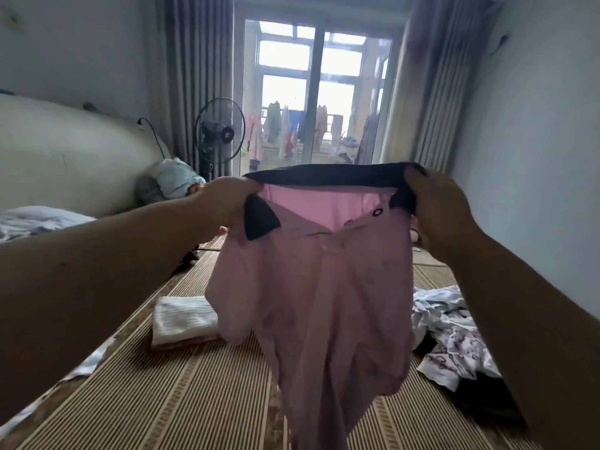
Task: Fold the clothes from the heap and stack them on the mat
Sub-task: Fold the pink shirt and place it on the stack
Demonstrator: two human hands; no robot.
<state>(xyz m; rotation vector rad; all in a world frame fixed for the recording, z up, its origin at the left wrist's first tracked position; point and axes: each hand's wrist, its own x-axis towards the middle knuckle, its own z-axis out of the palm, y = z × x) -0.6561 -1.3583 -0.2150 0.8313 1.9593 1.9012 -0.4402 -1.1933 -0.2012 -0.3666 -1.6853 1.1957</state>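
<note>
A pink polo shirt (pixel 318 303) with a dark navy collar hangs in the air in front of me, its front facing me and its hem dangling over the striped woven mat (pixel 181 401). My left hand (pixel 227 199) grips the collar's left end and my right hand (pixel 438 206) grips its right end, stretching the collar taut. A folded white ribbed garment (pixel 181 319) lies on the mat at left, partly behind the shirt. The heap of unfolded clothes (pixel 454 342), white and patterned, lies on the mat at right.
A cushioned headboard (pixel 65 151) and rumpled bedding (pixel 35 219) are at left. A standing fan (pixel 219 131) stands beside the curtains. A glass door (pixel 315 102) ahead shows laundry hanging outside. A wall runs along the right.
</note>
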